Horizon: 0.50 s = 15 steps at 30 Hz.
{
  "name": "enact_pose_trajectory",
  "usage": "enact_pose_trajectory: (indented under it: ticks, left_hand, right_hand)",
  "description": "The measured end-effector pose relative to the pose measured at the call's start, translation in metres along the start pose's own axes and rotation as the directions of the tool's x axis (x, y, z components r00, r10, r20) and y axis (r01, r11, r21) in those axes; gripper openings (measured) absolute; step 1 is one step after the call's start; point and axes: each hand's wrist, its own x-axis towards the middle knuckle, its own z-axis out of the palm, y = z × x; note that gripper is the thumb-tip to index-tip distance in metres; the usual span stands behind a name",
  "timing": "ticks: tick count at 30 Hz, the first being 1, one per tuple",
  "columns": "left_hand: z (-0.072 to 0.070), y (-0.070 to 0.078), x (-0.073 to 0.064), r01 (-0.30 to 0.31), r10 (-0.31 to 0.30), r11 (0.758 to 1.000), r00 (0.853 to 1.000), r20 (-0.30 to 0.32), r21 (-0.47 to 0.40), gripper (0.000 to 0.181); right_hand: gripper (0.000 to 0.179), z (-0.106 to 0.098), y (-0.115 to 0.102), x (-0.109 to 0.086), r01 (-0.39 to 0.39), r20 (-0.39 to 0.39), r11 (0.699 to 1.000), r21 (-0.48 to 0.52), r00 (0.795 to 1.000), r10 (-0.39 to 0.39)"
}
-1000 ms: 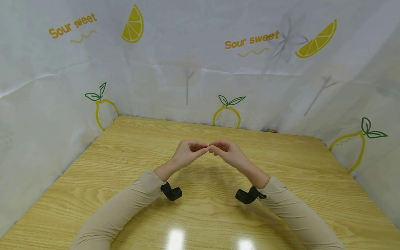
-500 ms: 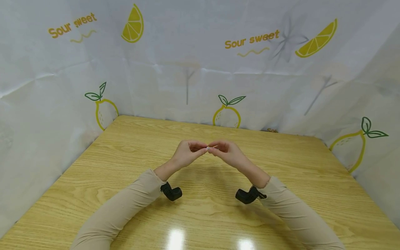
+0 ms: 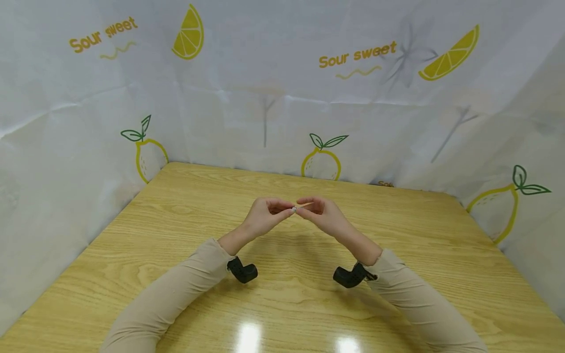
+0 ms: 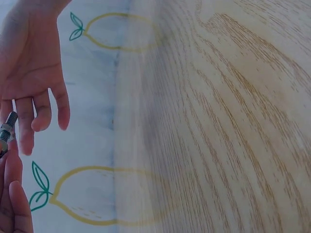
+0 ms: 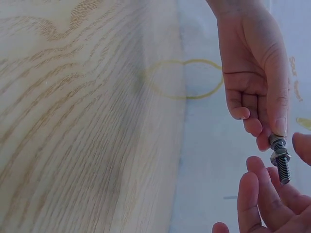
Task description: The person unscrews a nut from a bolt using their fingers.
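Note:
A small metal bolt [image 3: 294,209] is held up over the table between both hands. By its head end, the left hand [image 3: 261,218] pinches it between thumb and fingertips. A hex nut [image 5: 280,157] sits partway along the thread in the right wrist view, and the bolt's threaded end sticks out beyond it. Around that end the right hand [image 3: 327,218] has its thumb and fingers spread apart, with gaps to the bolt visible in the right wrist view. The left wrist view shows the threaded tip near the right hand's fingers.
Below the hands lies a wood-grain table [image 3: 282,294] with light reflections near its front. A white cloth [image 3: 247,113] printed with lemons stands behind it and along both sides. Each wrist wears a black camera mount [image 3: 243,271].
The right thumb and fingers have parted from around the bolt, after being closer together half a second ago. The left hand stays almost still with its pinch.

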Motion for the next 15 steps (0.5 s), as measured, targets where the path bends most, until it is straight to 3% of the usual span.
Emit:
enact_pose_trajectory:
  ticks: [5, 10, 15]
  left_hand:
    - [0.0001, 0.0009, -0.0001, -0.011, 0.011, 1.000, 1.000, 0.003, -0.001, 0.024]
    - [0.0000, 0.0006, 0.0001, -0.006, 0.006, 1.000, 1.000, -0.001, -0.007, 0.024]
    - [-0.0001, 0.0005, -0.0002, 0.002, -0.002, 1.000, 1.000, 0.001, -0.010, 0.023]
  right_hand:
    - [0.038, -0.0001, 0.0008, 0.0007, -0.024, 0.006, 1.000, -0.012, 1.000, 0.024]
    - [0.030, -0.0005, 0.0022, 0.0002, 0.001, -0.011, 1.000, -0.013, 1.000, -0.001]
    - [0.037, -0.0012, 0.0027, 0.0000, 0.017, 0.003, 1.000, -0.003, 1.000, -0.017]
